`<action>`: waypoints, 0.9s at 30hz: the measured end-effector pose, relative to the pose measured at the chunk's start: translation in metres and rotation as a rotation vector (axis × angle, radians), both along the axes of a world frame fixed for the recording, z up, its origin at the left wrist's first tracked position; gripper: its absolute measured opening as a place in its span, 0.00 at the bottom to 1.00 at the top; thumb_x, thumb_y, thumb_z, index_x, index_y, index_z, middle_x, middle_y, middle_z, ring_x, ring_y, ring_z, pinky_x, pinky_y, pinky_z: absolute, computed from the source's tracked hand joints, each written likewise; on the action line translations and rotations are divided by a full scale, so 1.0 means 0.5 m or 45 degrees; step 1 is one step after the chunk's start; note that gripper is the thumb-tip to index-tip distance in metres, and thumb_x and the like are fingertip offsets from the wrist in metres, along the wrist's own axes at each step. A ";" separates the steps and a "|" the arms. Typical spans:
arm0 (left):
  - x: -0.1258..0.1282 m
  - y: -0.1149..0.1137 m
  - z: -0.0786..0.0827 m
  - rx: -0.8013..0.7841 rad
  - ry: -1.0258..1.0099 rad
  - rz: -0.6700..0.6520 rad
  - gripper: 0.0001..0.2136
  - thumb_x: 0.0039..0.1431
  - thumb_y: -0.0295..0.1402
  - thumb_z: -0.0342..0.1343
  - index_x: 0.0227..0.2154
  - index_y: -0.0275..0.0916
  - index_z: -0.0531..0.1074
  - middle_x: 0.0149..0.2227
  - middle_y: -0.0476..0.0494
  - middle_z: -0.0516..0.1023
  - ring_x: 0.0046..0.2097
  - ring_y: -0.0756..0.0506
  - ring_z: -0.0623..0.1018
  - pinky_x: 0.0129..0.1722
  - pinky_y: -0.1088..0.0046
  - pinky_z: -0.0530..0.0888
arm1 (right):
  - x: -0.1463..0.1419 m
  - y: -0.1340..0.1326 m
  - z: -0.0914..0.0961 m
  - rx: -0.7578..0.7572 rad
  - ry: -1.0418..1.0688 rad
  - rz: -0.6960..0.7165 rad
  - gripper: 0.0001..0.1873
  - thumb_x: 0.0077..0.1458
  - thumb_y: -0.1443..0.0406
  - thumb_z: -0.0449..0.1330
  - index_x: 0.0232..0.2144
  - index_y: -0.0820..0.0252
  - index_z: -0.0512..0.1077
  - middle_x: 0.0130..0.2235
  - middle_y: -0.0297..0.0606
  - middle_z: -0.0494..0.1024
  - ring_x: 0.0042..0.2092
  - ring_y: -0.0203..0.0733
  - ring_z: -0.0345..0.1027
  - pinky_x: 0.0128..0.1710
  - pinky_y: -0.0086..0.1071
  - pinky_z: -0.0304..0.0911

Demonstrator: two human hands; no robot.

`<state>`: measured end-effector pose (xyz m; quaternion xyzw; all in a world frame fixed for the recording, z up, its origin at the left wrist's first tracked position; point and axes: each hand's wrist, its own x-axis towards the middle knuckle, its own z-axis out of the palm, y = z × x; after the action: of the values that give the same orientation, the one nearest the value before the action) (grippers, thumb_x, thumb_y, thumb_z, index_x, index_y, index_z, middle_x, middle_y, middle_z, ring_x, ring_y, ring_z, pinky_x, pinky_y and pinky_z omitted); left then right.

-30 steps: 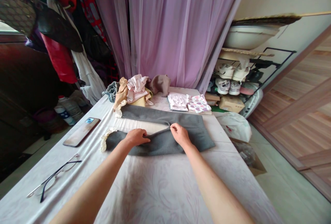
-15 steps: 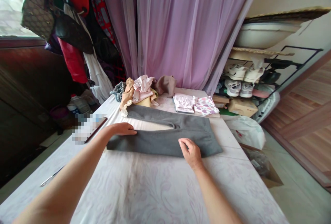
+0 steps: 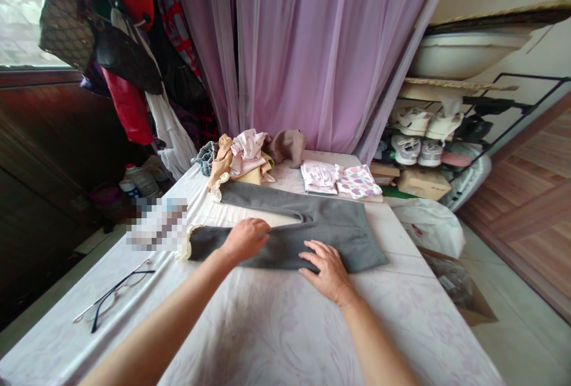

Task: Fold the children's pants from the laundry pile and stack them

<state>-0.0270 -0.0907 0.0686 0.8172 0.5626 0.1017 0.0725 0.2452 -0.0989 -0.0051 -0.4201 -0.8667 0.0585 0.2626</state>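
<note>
A pair of dark grey pants (image 3: pixel 281 247) with cream ruffled cuffs lies flat on the cloth-covered table (image 3: pixel 250 326), its waist to the right and its legs to the left. My left hand (image 3: pixel 247 239) is over the middle of the nearer leg, open, palm down, its fingers pointing right. On the same leg, closer to the waist, my right hand (image 3: pixel 329 272) rests open with its fingers apart. Neither hand grips the fabric. One ruffled cuff (image 3: pixel 184 242) shows at the near leg's end.
Crumpled clothes (image 3: pixel 247 157) are heaped at the table's back edge, beside folded printed garments (image 3: pixel 341 179). Eyeglasses (image 3: pixel 116 291) and a blurred-out item (image 3: pixel 157 223) lie on the left. A shoe rack (image 3: pixel 428 127) stands beyond the right edge.
My left hand has slid right along the near leg from its cuff end, uncovering the cuff and the eyeglasses. The fingers of my right hand have spread out.
</note>
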 end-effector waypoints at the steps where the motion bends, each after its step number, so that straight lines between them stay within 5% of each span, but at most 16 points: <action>1: 0.033 -0.006 -0.014 0.021 -0.077 -0.132 0.14 0.64 0.34 0.51 0.49 0.41 0.73 0.53 0.42 0.76 0.55 0.43 0.74 0.58 0.65 0.68 | -0.003 -0.001 0.000 0.035 0.010 0.006 0.10 0.55 0.62 0.62 0.41 0.51 0.78 0.52 0.41 0.77 0.55 0.49 0.67 0.54 0.46 0.60; 5: 0.112 -0.023 -0.069 -0.004 -0.157 -0.294 0.24 0.64 0.46 0.50 0.58 0.40 0.67 0.63 0.38 0.67 0.65 0.38 0.63 0.65 0.54 0.58 | -0.010 -0.009 0.004 0.139 0.100 0.071 0.09 0.59 0.66 0.57 0.35 0.55 0.78 0.43 0.40 0.81 0.47 0.44 0.71 0.50 0.42 0.62; 9: 0.108 -0.037 -0.092 -0.132 -0.109 -0.364 0.36 0.55 0.57 0.54 0.62 0.42 0.62 0.66 0.37 0.61 0.68 0.34 0.57 0.66 0.47 0.52 | -0.011 -0.017 0.009 0.111 0.185 0.117 0.09 0.60 0.67 0.55 0.34 0.56 0.77 0.38 0.39 0.81 0.42 0.42 0.72 0.49 0.40 0.62; 16: 0.090 -0.036 -0.083 -0.206 -0.063 -0.336 0.24 0.62 0.36 0.53 0.62 0.48 0.62 0.66 0.44 0.61 0.68 0.38 0.58 0.66 0.48 0.53 | -0.004 -0.017 0.006 0.033 0.088 0.050 0.11 0.53 0.66 0.60 0.40 0.55 0.76 0.46 0.40 0.80 0.49 0.46 0.71 0.52 0.42 0.62; 23: 0.089 -0.031 -0.070 -0.340 -0.082 -0.403 0.22 0.64 0.33 0.50 0.60 0.51 0.65 0.67 0.44 0.60 0.69 0.36 0.55 0.65 0.42 0.50 | 0.083 0.010 0.001 -0.041 -0.128 -0.271 0.32 0.42 0.76 0.54 0.50 0.53 0.73 0.56 0.39 0.75 0.57 0.46 0.66 0.57 0.45 0.58; 27: 0.088 -0.030 -0.050 -0.470 -0.161 -0.421 0.22 0.66 0.33 0.45 0.61 0.50 0.63 0.65 0.47 0.64 0.68 0.39 0.57 0.65 0.44 0.49 | 0.160 0.025 -0.012 0.010 -0.174 -0.479 0.34 0.40 0.78 0.51 0.48 0.52 0.75 0.54 0.37 0.76 0.56 0.44 0.67 0.57 0.44 0.58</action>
<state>0.0172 -0.1055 0.0435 0.8631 0.4246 0.0350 0.2712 0.3253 -0.0865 -0.0112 -0.5766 -0.7889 -0.0236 0.2112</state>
